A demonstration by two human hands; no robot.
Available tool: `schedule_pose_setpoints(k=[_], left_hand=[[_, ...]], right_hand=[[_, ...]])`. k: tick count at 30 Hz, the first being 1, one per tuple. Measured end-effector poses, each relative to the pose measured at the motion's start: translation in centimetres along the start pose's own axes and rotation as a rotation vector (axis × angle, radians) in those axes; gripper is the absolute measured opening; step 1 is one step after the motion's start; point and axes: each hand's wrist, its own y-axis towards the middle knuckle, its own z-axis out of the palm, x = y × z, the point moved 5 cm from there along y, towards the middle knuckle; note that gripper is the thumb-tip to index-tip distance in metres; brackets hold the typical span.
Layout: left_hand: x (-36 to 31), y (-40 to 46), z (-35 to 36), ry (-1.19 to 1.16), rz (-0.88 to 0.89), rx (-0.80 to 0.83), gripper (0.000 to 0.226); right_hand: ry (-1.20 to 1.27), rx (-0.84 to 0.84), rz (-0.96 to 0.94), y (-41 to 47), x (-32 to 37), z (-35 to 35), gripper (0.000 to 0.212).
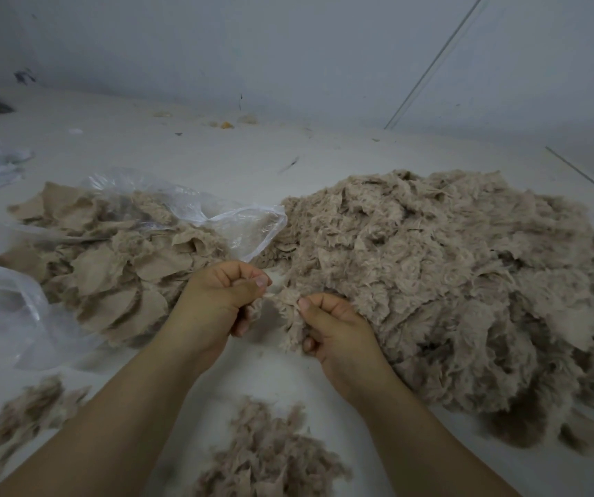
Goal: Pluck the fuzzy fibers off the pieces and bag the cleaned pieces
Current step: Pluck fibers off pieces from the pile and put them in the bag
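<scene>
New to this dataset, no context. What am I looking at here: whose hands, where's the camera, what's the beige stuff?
There is no machine: a person works bare-handed, and the single picture comes from a camera worn on their head, looking forward and down. The left hand and right hand both pinch one fuzzy beige piece between them, seemingly pulling fibers off it. To the right, on the white surface, lies a big heap of fuzzy pieces. To the left, flatter, smoother-looking pieces lie in and around a clear plastic bag. Loose tufts of fluff lie near the forearms, likely the plucked fibers.
</scene>
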Motion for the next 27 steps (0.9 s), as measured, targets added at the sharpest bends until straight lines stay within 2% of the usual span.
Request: schedule_pose_setpoints(k=[5, 8, 11, 13, 16, 18, 21, 23, 25, 27], left_hand=[[1.1, 0.1, -0.5, -0.034, -0.085, -0.047, 0.025], [1.1, 0.0, -0.7, 0.004, -0.04, -0.069, 0.025], [0.6, 0.1, -0.3, 0.051, -0.016, -0.028, 0.022], [0.6, -0.2, 0.5, 0.084, -0.066, 0.046, 0.018], [0.8, -1.0, 2.3, 0.161, -0.143, 0.138, 0.029], [0.8, -1.2, 3.2, 0.16, -0.097, 0.127, 0.024], [0.4, -0.9, 3.6, 0.193, -0.023, 0.071, 0.02], [0.1, -0.6, 3.6, 0.236, 0.001, 0.06, 0.018], [0.0, -0.4, 3.6, 0.245, -0.008, 0.089, 0.014], [0.1, -0.3, 3.4, 0.147, -0.043, 0.139, 0.012]], right_hand=[[0.037, -0.023, 0.011, 0.0, -0.1, 0.1, 0.022], [0.031, -0.045, 0.028, 0.0, -0.1, 0.0, 0.02], [0.048, -0.06, 0.054, -0.1, 0.0, 0.0, 0.017], [0.076, -0.074, 0.079, -0.1, 0.0, 0.0, 0.017], [0.103, -0.057, 0.097, -0.1, 0.0, 0.2, 0.027], [0.101, -0.052, 0.09, -0.1, 0.0, 0.2, 0.033], [0.046, -0.019, 0.039, -0.2, 0.3, 0.2, 0.061], [-0.02, 0.042, -0.01, -0.3, 0.6, 0.4, 0.071], [-0.047, 0.096, -0.045, -0.3, 0.7, 0.7, 0.061], [0.01, 0.135, -0.067, -0.1, 0.5, 0.8, 0.05]])
